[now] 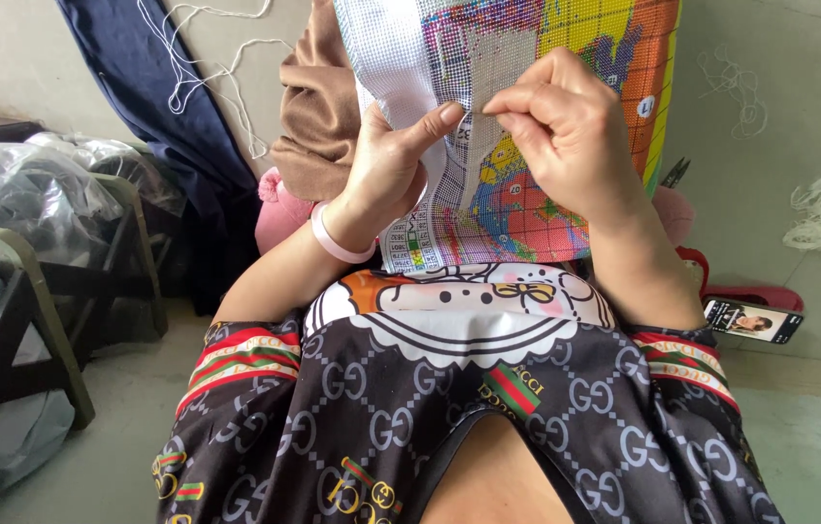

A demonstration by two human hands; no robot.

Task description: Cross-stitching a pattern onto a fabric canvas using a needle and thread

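A colourful gridded craft canvas (580, 58) with a white protective film (391, 49) stands up in front of me over my lap. My left hand (391, 160), with a pink bangle (338, 241) on the wrist, grips the canvas near its left side, thumb pressed on the front. My right hand (566, 126) pinches at the canvas surface beside a grey strip (493, 87), fingers closed together; whether a small tool or bead is in them is hidden.
A phone (752, 320) with a lit screen lies at the right on a red object. Brown fabric (318, 107) and dark blue cloth (168, 87) hang behind. A green-framed rack (42, 301) with plastic bags stands at the left.
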